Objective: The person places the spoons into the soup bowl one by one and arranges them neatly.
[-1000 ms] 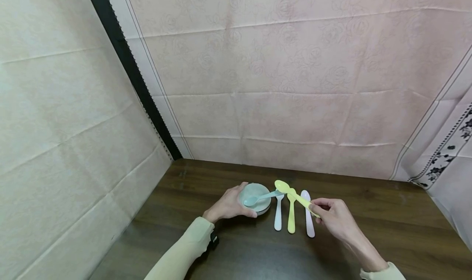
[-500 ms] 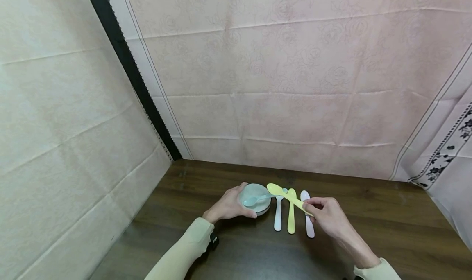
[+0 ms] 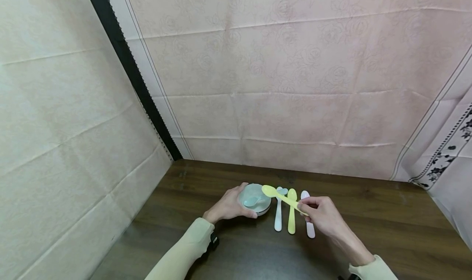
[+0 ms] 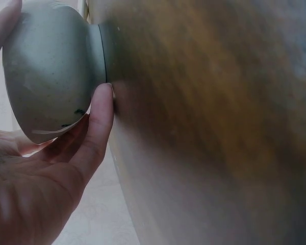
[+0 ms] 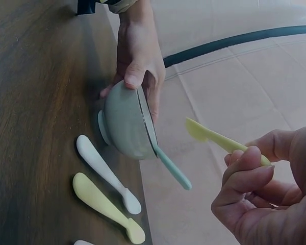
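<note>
A pale green bowl (image 5: 125, 125) stands on the dark wooden table. My left hand (image 3: 230, 204) grips its left side, thumb at the near side and fingers behind. In the left wrist view, a fingertip reaches down to the bowl's foot. A mint spoon (image 5: 172, 168) leans inside the bowl, its handle sticking out past the right rim. Between thumb and fingers, my right hand (image 3: 324, 216) pinches a yellow spoon (image 3: 271, 191) by the handle end. That spoon is held in the air, its head close to the bowl's right rim, apart from it in the right wrist view.
Right of the bowl lie a white utensil (image 3: 278, 218), a second yellow spoon (image 3: 291, 220) and a pale lilac utensil (image 3: 310, 229), roughly side by side. The right hand partly covers the lilac one. Cloth-covered walls (image 3: 287, 108) rise behind and to the left of the table.
My right hand has moved left with the yellow spoon, bringing its head from above the laid-out utensils to near the bowl's rim. The left hand and bowl have stayed put.
</note>
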A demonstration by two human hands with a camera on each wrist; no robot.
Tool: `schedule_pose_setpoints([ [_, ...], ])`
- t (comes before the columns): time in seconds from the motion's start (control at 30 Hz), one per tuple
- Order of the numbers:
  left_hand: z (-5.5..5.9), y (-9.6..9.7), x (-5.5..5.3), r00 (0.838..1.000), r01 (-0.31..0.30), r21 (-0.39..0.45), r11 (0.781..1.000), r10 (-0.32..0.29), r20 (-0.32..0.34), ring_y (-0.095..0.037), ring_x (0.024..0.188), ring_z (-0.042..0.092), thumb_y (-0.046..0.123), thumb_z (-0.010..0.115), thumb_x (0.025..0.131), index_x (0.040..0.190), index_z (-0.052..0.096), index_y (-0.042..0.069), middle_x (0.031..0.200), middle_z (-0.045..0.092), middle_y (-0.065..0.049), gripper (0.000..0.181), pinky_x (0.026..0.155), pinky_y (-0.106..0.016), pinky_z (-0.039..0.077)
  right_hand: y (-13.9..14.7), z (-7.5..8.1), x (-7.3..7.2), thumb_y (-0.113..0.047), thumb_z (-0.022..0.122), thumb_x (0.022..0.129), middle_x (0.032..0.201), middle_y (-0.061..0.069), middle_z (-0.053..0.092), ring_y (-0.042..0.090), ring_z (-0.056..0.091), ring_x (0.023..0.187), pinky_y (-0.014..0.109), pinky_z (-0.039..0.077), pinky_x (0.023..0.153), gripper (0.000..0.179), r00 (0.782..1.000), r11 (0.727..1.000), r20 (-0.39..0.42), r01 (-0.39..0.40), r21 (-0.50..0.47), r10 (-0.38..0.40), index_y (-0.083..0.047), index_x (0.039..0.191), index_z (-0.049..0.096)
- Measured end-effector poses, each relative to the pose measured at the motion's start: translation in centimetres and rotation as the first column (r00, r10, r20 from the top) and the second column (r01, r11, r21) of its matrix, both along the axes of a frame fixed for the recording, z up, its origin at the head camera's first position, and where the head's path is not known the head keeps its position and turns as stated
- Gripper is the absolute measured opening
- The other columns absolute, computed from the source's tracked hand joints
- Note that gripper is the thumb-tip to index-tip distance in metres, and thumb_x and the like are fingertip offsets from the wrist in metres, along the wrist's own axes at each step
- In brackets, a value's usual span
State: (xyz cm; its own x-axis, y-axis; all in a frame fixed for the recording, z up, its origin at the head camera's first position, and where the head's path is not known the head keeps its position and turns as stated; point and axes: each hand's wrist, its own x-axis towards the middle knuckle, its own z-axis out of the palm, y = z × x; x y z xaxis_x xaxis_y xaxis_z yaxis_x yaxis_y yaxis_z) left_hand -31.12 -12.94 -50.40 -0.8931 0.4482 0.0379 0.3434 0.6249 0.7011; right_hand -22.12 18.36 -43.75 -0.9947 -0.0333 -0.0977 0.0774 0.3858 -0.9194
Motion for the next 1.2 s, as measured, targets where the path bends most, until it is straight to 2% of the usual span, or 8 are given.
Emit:
schedule_pose_setpoints([
  [0.43, 0.1, 0.0, 0.0, 1.000, -0.001, 0.003, 1.000, 0.001, 0.014, -0.019, 0.122, 0.062, 0.053, 0.099, 0.076, 0.159, 0.047, 0.022, 0.140, 0.067, -0.002, 0.103, 0.106, -0.046, 0.053, -0.9, 0.2, -0.2, -0.008, 0.070, 0.103, 0.084, 0.007, 0.068, 0.015, 0.058, 0.067, 0.024, 0.044, 0.058, 0.022, 1.000, 1.000, 0.016, -0.015, -0.005, 0.015, 0.008, 0.115, 0.078],
  [0.87, 0.1, -0.1, 0.1, 1.000, -0.004, 0.010, 1.000, 0.004, 0.028, -0.020, 0.123, 0.061, 0.052, 0.098, 0.077, 0.163, 0.044, 0.019, 0.142, 0.066, -0.004, 0.107, 0.107, -0.048, 0.053, -1.4, -0.1, -0.8, -0.008, 0.069, 0.102, 0.078, 0.004, 0.065, 0.016, 0.057, 0.068, 0.024, 0.041, 0.059, 0.020, 0.998, 0.998, -0.002, -0.055, 0.007, 0.055, 0.008, 0.112, 0.078],
  [1.2, 0.0, -0.1, 0.0, 1.000, 0.010, 0.006, 1.000, -0.010, 0.004, -0.020, 0.121, 0.062, 0.053, 0.098, 0.077, 0.159, 0.047, 0.020, 0.140, 0.067, -0.003, 0.102, 0.104, -0.045, 0.054, -1.7, -0.3, -1.3, -0.007, 0.069, 0.102, 0.077, 0.003, 0.064, 0.015, 0.057, 0.067, 0.024, 0.042, 0.058, 0.019, 0.997, 0.997, 0.023, -0.077, 0.001, 0.077, 0.008, 0.110, 0.078],
])
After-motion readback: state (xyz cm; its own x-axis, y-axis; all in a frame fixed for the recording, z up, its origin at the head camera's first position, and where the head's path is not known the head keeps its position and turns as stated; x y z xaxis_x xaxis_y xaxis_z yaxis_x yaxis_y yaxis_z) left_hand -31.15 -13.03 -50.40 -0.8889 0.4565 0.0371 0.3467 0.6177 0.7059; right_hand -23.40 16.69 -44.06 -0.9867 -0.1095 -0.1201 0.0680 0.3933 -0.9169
